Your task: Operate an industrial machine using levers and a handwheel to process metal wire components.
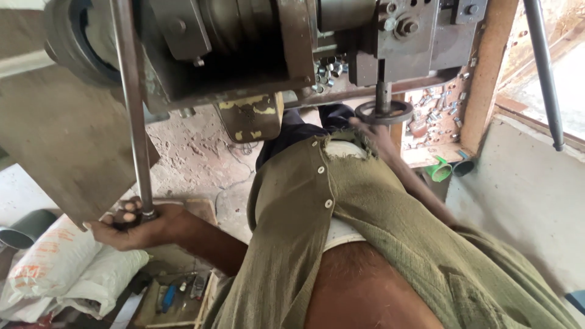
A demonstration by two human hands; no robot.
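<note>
Left hand is clenched around the bottom end of a long steel lever rod that runs up past the machine body. Right hand reaches out to the small round handwheel, fingers on its rim, though can't tell how tightly it grips. White sacks sit below the left hand, just beside a grey pipe.

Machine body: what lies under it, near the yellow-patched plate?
Under the machine body hangs the yellow-patched plate above cracked floor. The shirt covers the floor further right.
</note>
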